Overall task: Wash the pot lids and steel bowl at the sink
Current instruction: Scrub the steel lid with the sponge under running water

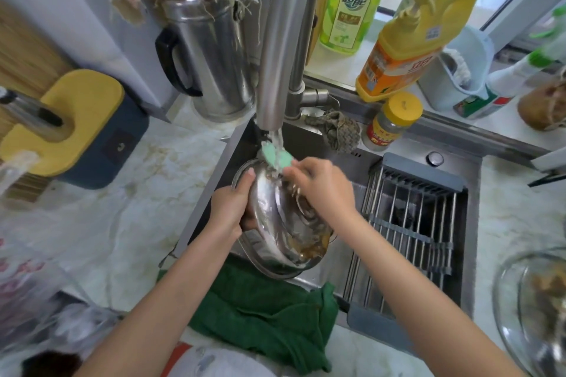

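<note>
The steel bowl [277, 223], shiny but smeared with brown residue, tilts over the sink [407, 154] under running water, left hand [231, 208] gripping its rim, right hand [321, 190] pinching a green sponge [275, 157].

Left hand [229, 208] partly behind the steel bowl [271, 217]; glass lid [507, 294] cropped at the right edge.

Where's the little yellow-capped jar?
In the head view, the yellow-capped jar stands on the back ledge of the sink, right of the faucet, between the knotted rag and the orange detergent bottle.
</note>
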Demonstrator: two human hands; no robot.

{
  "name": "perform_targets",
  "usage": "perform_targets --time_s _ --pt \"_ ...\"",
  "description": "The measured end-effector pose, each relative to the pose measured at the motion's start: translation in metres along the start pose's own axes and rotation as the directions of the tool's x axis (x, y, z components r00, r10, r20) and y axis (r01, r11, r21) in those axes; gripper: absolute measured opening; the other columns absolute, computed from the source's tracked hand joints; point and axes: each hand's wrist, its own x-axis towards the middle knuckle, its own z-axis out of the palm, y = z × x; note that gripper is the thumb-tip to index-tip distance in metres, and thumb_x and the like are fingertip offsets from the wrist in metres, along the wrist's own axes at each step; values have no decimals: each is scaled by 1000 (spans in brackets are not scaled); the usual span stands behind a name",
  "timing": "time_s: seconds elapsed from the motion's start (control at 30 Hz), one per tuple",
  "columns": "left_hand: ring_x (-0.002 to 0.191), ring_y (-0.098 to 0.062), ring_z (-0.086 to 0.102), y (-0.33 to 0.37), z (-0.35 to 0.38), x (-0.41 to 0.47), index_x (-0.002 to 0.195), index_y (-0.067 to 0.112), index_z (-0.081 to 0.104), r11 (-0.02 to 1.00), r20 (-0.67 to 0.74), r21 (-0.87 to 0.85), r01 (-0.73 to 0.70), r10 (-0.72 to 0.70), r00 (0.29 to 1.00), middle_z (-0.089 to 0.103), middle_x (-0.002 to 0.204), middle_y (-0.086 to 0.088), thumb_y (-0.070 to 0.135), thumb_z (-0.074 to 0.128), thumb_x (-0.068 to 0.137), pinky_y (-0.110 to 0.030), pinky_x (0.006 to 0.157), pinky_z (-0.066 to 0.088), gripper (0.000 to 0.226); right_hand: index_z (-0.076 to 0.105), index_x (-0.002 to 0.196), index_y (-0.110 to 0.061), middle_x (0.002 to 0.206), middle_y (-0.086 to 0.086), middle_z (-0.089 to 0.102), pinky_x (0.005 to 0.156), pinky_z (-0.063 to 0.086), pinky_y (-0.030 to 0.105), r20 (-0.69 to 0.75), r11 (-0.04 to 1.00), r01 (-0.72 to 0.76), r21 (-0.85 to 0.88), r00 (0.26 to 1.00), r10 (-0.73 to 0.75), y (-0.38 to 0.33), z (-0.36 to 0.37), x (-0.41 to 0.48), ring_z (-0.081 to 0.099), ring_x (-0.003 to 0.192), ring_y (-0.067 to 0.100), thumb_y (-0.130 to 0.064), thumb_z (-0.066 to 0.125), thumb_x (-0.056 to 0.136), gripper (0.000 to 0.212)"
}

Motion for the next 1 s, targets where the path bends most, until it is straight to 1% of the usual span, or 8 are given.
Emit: perform_targets --time_s 0.1,0.23,0.37,0.5,0.67,0.83,0.93,1.0 --pt "43 -15 58 -3 4 -2 71 9 59 1000 6 8 18 -18 1000 60 60 -5 45 64 88 -21 37 43 40 69 110 -29 95 -4 72 59 45 29 -24 990 -130 48 991 132 7 -4 11 67 82 17 -56 56 89 37" --pt "36 -12 55 0 4 2 78 7 60 998 -15 -9 57 -57 998 57 52 -2 50 59 90 -19 35 40 45 66 114 -32 94 -10 71 47 37 22 62 997 75 29 995 -77 -7 3 -26 49 49 -1 -59 55 87 40" --pt "53 -19 61 -3 9 0 91 3 65 999 17 7 52 -52 999 64 71 -7 48 62 88 -22 38 45 45 68 111 -29 97 -2 72 63 45 30 -52 991 -132 -4 990 132 5 -9 12 67 88 20 -58 52 90 40" --pt "49 -16 64 -1 3 5 97 5 66 996 6 -22 83 -83 997 68 73 -7 49 59 90 -22 38 46 45 65 114 -31 76 -9 68 49 41 23 45 999 50 11 998 -51 -13 -1 -34 50 51 3 -59 53 88 40" --pt "61 -19 67 -2 6 3 90 6 65 998 14 -8 67 -67 998 69 76 -7 49 63 88 -23 43 48 43 68 111 -28 100 -4 72 61 40 28 -47 991 -131 -12 990 130 -5 -6 9 66 90 20 -58 52 91 40" --pt "74 -22 71 0 -2 10 101 8 68 996 13 -47 74 -74 997 74 86 -8 48 61 90 -30 58 55 42 65 113 -33 82 -8 70 52 39 25 28 998 63 -5 998 -63 -15 1 -33 54 58 6 -62 52 87 42" --pt "72 -20 70 -3 1 4 98 7 67 998 19 -22 64 -64 998 73 86 -8 48 63 88 -24 51 53 42 67 112 -28 95 -3 72 61 41 28 -46 994 -109 -8 993 108 -8 -3 2 66 85 19 -58 52 90 40" --pt "73 -20 70 -3 -2 4 96 9 67 997 3 -44 67 -67 998 73 85 -7 48 63 88 -26 55 53 41 67 113 -27 103 -6 71 61 40 28 -37 996 -88 -4 995 88 -10 -1 -6 66 85 17 -56 52 91 39"
